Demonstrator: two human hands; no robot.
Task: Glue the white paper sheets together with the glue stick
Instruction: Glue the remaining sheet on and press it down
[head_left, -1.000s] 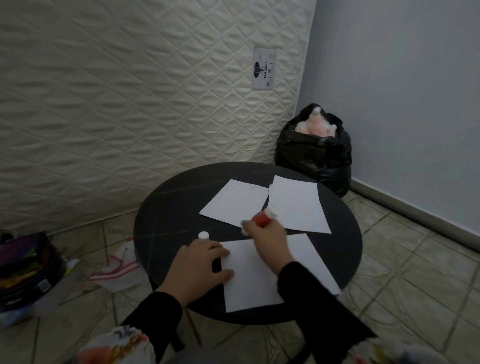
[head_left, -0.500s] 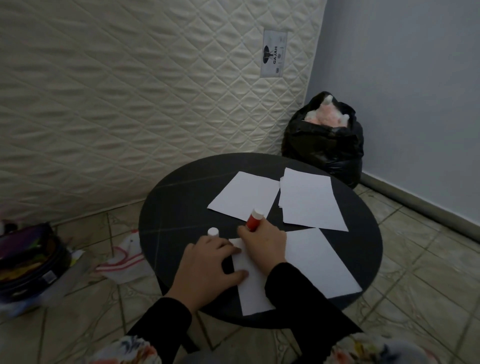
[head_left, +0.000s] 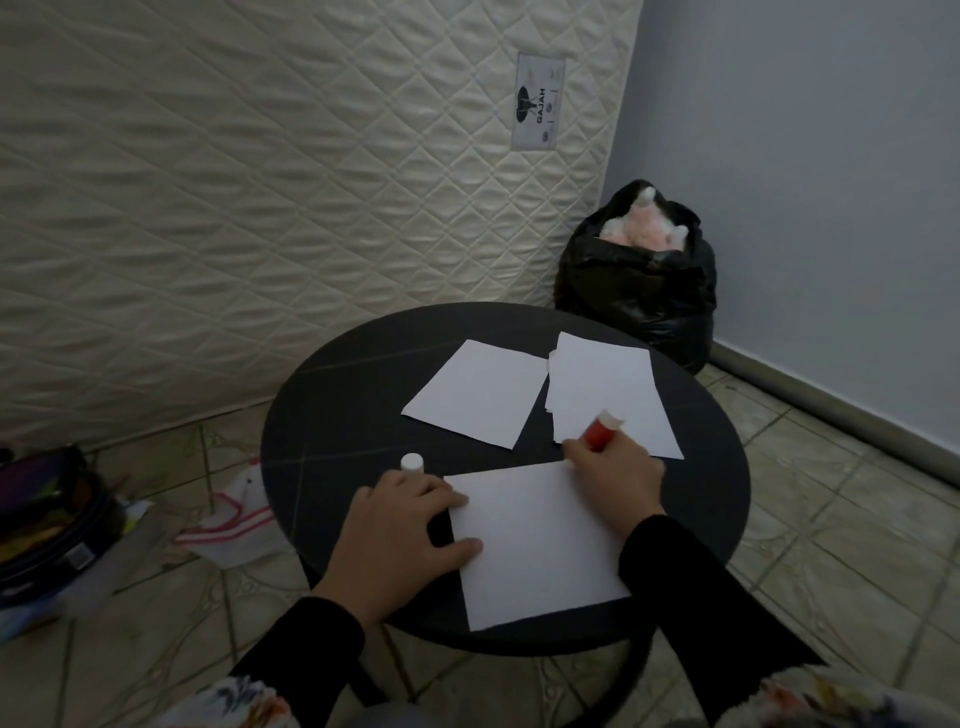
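A white sheet (head_left: 535, 540) lies nearest me on the round black table (head_left: 337, 415). My left hand (head_left: 400, 530) rests flat on its left edge, fingers spread. My right hand (head_left: 613, 478) grips a red glue stick (head_left: 600, 430) at the sheet's far right corner, its tip hidden under the hand. The white glue cap (head_left: 412, 462) stands on the table just beyond my left hand. Another single sheet (head_left: 475, 392) lies farther back, and a small stack of sheets (head_left: 608, 389) lies to its right.
A quilted mattress (head_left: 260, 208) leans against the wall behind the table. A full black rubbish bag (head_left: 639, 291) sits in the corner. On the tiled floor at left are a dark bag (head_left: 47, 525) and a white cloth with red stripes (head_left: 234, 519).
My right hand with the glue stick slid right along the near sheet's far edge, from its left corner to its right corner. My left hand stayed on the sheet's left edge.
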